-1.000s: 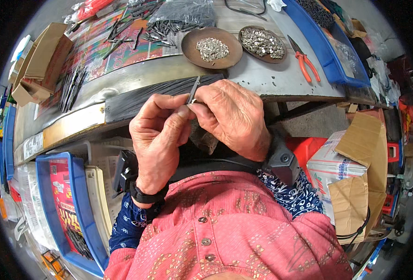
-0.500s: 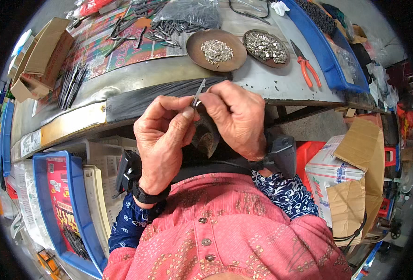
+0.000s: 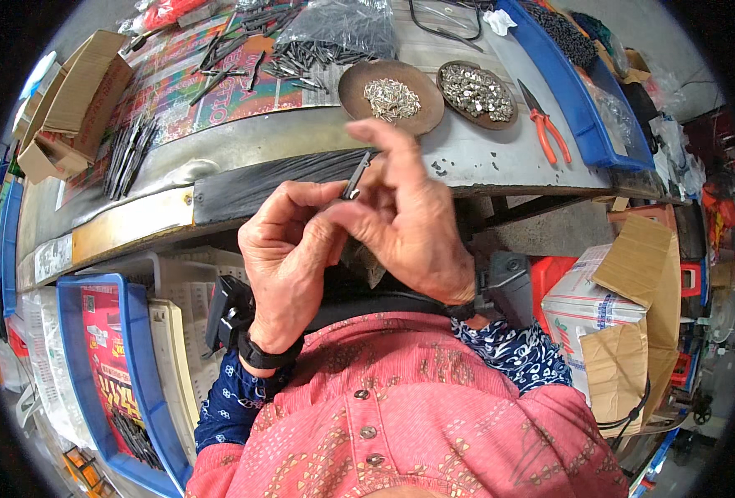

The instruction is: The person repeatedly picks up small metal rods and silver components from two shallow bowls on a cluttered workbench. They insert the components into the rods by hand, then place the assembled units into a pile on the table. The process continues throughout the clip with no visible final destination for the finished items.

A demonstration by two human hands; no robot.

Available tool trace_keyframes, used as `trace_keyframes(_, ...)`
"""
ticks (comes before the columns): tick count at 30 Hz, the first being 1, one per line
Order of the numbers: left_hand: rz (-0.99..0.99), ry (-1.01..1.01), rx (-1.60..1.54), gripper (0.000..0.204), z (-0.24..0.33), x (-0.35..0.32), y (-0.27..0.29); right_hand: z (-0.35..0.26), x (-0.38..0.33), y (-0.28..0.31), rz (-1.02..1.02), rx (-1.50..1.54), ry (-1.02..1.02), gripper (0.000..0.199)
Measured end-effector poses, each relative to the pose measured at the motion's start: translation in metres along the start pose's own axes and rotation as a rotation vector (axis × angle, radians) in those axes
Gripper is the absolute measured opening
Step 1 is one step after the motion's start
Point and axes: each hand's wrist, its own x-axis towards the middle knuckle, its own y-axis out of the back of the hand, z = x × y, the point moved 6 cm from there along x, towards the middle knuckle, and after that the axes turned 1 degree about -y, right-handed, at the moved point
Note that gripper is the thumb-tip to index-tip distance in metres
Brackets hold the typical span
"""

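Above the table's near edge, my left hand (image 3: 284, 249) is closed in a pinch on a small, narrow metal piece (image 3: 357, 176), dark and grey, which stands up at a slant from the fingertips. A small bright bit shows at its lower end. My right hand (image 3: 417, 220) is close against it on the right. Its thumb lies by the piece's lower end, and its index finger is raised and spread away, blurred by motion. The other right fingers are partly hidden behind. Just beyond the hands stands a round brown dish (image 3: 355, 100) of small silvery pins.
A second dish (image 3: 446, 95) holds small metal parts. Orange-handled pliers (image 3: 548, 137) lie to its right, beside a long blue tray (image 3: 583, 116). Dark slim metal pieces (image 3: 131, 158) lie at left near a cardboard box (image 3: 77, 100). A blue bin (image 3: 139, 349) is lower left, an open carton (image 3: 633, 332) right.
My right index finger has lifted up and away from the metal piece, while the right thumb has come down by its lower end. My left hand keeps its pinch.
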Motion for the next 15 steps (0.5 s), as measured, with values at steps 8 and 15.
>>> trace_keyframes(8,0.028,0.011,0.043,0.011,0.001,-0.001,0.003,0.003,0.003,0.005,0.082,0.032,-0.037,0.062)
trace_keyframes(15,0.049,0.018,0.061,0.012,0.001,-0.003,0.005,0.005,0.002,0.007,0.127,0.02,-0.075,0.065)
